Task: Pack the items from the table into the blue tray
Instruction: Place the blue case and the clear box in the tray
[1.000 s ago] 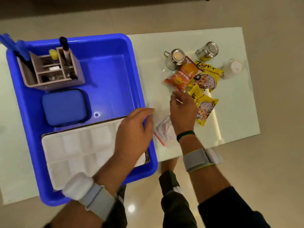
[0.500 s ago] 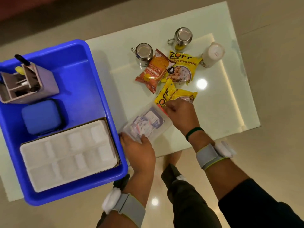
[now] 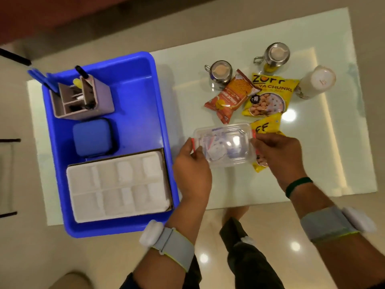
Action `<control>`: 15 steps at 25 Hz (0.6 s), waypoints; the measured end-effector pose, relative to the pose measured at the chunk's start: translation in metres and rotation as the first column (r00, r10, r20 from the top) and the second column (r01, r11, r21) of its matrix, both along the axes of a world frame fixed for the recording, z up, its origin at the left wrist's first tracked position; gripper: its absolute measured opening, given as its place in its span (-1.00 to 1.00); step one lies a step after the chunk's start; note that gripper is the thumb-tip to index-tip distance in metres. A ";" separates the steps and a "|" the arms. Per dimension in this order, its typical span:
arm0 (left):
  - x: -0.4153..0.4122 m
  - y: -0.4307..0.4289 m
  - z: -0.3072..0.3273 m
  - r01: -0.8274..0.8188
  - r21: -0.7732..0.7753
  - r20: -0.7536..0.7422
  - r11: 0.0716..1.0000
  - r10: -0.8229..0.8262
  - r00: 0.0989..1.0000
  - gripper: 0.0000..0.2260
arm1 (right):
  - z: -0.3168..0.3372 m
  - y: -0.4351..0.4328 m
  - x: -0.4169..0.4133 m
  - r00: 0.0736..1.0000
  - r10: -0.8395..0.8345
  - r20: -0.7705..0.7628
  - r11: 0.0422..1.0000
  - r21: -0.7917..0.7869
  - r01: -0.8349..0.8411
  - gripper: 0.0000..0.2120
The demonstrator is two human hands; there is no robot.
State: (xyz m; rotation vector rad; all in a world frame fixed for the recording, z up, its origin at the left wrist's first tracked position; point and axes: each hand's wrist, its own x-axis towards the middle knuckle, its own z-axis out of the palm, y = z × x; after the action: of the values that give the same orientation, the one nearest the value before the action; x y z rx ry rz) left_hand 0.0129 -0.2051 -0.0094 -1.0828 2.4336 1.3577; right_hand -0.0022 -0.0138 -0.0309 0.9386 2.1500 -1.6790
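Note:
A clear plastic box (image 3: 224, 143) with red side clips hangs just above the glass table, right of the blue tray (image 3: 162, 113). My left hand (image 3: 192, 167) grips its left end and my right hand (image 3: 277, 155) grips its right end. Inside the tray stand a pen holder (image 3: 83, 99), a blue zip case (image 3: 92, 137) and a white compartment tray in a cardboard box (image 3: 118, 185). Beyond the clear box lie an orange snack packet (image 3: 231, 95), a yellow soya chunks packet (image 3: 267, 94) and a second yellow packet (image 3: 264, 126), partly hidden by the box and my right hand.
Two steel mugs (image 3: 220, 73) (image 3: 276, 54) and a white jar (image 3: 316, 81) stand at the table's far side. The glass table (image 3: 333, 163) ends near my wrists, with tiled floor below. The tray's far right part is bare blue floor.
My left hand left the tray and joined my right hand on the clear box. The box has been raised and turned level between both hands.

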 end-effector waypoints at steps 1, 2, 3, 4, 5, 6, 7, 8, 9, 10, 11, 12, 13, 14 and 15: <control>-0.007 -0.003 0.007 0.010 0.038 -0.030 0.999 -0.009 0.999 -0.70 | 0.010 0.000 -0.002 0.999 -0.041 -0.013 0.999 -0.013 0.041 -0.84; -0.012 -0.006 0.014 0.011 0.083 -0.054 0.997 -0.006 0.999 -0.72 | 0.020 -0.001 -0.004 0.996 -0.081 -0.028 0.997 -0.018 0.081 -0.82; -0.018 -0.012 0.020 -0.008 0.136 -0.081 0.991 0.019 0.997 -0.74 | 0.032 -0.007 -0.008 0.993 -0.112 -0.044 0.993 -0.031 0.111 -0.81; -0.024 -0.021 0.027 -0.039 0.192 -0.113 0.981 0.061 0.992 -0.76 | 0.041 -0.016 -0.014 0.990 -0.126 -0.064 0.991 -0.045 0.123 -0.79; -0.031 -0.031 0.034 -0.080 0.239 -0.146 0.968 0.117 0.982 -0.79 | 0.049 -0.027 -0.020 0.988 -0.133 -0.078 0.990 -0.058 0.128 -0.79; -0.039 -0.042 0.041 -0.122 0.271 -0.179 0.955 0.174 0.968 -0.81 | 0.056 -0.040 -0.027 0.987 -0.128 -0.098 0.991 -0.060 0.122 -0.78; -0.049 -0.057 0.046 -0.162 0.296 -0.206 0.941 0.229 0.951 -0.85 | 0.062 -0.057 -0.036 0.985 -0.120 -0.124 0.992 -0.063 0.113 -0.77; -0.057 -0.075 0.050 -0.204 0.318 -0.233 0.926 0.285 0.930 -0.89 | 0.065 -0.075 -0.046 0.980 -0.115 -0.162 0.992 -0.077 0.104 -0.78; -0.068 -0.096 0.050 -0.258 0.344 -0.251 0.903 0.353 0.901 -0.91 | 0.065 -0.098 -0.059 0.974 -0.116 -0.196 0.990 -0.106 0.096 -0.81; -0.077 -0.116 0.047 -0.315 0.371 -0.257 0.873 0.423 0.869 -0.89 | 0.065 -0.121 -0.072 0.969 -0.102 -0.223 0.990 -0.120 0.077 -0.83; -0.085 -0.133 0.044 -0.365 0.392 -0.256 0.844 0.482 0.838 -0.85 | 0.065 -0.140 -0.084 0.965 -0.070 -0.251 0.993 -0.114 0.042 -0.85; -0.091 -0.148 0.039 -0.415 0.407 -0.248 0.814 0.536 0.807 -0.81 | 0.065 -0.159 -0.096 0.959 -0.028 -0.281 0.996 -0.092 0.002 -0.85; -0.096 -0.161 0.035 -0.459 0.437 -0.230 0.774 0.590 0.774 -0.78 | 0.063 -0.177 -0.107 0.951 0.011 -0.310 0.997 -0.072 -0.035 -0.84; -0.099 -0.176 0.030 -0.493 0.473 -0.200 0.730 0.634 0.747 -0.76 | 0.060 -0.197 -0.118 0.944 0.051 -0.325 0.997 -0.041 -0.068 -0.84; -0.101 -0.185 0.025 -0.516 0.509 -0.156 0.689 0.663 0.732 -0.74 | 0.058 -0.211 -0.127 0.941 0.092 -0.327 0.995 -0.002 -0.098 -0.83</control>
State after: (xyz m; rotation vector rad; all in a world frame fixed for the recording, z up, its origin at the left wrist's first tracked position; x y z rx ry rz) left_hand -0.0879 -0.3904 0.0160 -1.7175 1.8177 2.3197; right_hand -0.1291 -0.2252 0.0269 0.5697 2.3346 -1.9141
